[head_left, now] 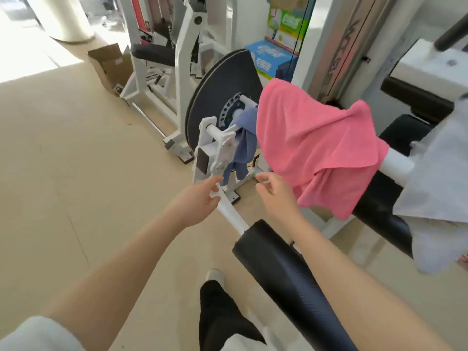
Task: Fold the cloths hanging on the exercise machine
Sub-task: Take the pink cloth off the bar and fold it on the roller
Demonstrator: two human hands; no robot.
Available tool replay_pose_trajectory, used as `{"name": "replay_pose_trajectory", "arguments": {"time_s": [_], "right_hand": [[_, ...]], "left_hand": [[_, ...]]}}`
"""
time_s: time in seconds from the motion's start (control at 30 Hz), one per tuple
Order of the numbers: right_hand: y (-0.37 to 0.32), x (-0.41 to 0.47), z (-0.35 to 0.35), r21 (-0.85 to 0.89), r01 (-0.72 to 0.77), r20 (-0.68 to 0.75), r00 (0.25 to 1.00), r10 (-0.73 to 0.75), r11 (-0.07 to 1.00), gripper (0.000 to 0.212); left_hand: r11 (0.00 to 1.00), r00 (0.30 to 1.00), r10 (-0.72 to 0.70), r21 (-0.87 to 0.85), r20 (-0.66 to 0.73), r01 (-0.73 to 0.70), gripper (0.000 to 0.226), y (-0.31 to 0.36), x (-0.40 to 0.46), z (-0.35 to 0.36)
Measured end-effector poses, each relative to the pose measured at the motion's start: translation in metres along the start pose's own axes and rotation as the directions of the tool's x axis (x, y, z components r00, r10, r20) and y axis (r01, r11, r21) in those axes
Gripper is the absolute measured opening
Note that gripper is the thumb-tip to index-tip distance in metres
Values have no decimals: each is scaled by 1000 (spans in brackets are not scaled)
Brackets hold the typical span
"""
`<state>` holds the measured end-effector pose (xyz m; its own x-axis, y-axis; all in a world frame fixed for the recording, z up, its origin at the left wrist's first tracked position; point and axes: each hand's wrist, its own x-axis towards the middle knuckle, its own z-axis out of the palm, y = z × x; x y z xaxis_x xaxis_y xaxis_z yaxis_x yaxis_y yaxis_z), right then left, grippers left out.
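Note:
A pink cloth (311, 145) hangs over the white bar of the exercise machine (217, 145). A blue cloth (244, 148) hangs to its left, near the dark round plate. A pale grey cloth (435, 193) hangs at the right edge. My left hand (200, 198) reaches forward just below the blue cloth, fingers loosely extended, holding nothing. My right hand (273, 193) hovers with relaxed curled fingers just left of the pink cloth's lower corner, apart from it.
A black padded roller (286, 272) on a white lever juts toward me between my arms. More white machines (162, 72) and an open cardboard box (111, 64) stand behind at left. Boxes of goods (276, 51) are stacked behind. Beige floor lies at left.

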<state>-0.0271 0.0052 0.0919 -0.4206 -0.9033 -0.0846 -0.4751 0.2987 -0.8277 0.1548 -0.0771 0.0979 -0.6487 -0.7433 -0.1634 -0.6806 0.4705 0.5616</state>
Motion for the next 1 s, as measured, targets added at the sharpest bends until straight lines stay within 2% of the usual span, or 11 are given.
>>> {"name": "replay_pose_trajectory", "arguments": {"time_s": [0.13,0.23,0.3,0.4,0.5,0.57,0.7,0.8,0.87,0.93,1.0], "right_hand": [[-36,66,-3,-36,66,-74,995,-68,997,36],[-54,104,-14,-141,119,-249,957,-152,983,30],[-62,124,-25,-319,151,-415,866,-281,936,28],[-70,143,-42,-551,16,-562,732,-385,834,30],[-71,154,-52,-651,-187,-565,767,-305,736,34],[-73,157,-56,-603,-252,-589,780,-210,757,32],[-81,155,-55,-632,-222,-675,627,-388,743,10],[-85,148,-46,-715,-129,-631,541,-555,687,11],[-88,141,-30,-733,-41,-579,561,-592,679,14],[-87,137,-10,-700,28,-523,659,-540,713,16],[-88,138,9,-558,48,-491,786,-376,828,20]], "left_hand": [[993,992,116,40,-45,-115,48,-5,69,-38],[985,985,169,34,-31,-168,46,2,121,-61],[978,976,203,-38,-76,-206,43,13,153,-72],[951,977,204,-223,-66,-214,42,38,188,-80],[910,955,294,-315,26,-271,46,65,210,-81],[906,949,313,-313,43,-285,46,78,221,-79],[899,952,294,-312,-91,-307,15,83,236,-81],[819,928,353,-440,-116,-367,18,74,235,-90],[701,934,355,-673,42,-236,20,61,229,-98],[578,882,377,-816,283,15,6,42,225,-108],[557,823,385,-816,417,154,38,23,226,-109]]}}
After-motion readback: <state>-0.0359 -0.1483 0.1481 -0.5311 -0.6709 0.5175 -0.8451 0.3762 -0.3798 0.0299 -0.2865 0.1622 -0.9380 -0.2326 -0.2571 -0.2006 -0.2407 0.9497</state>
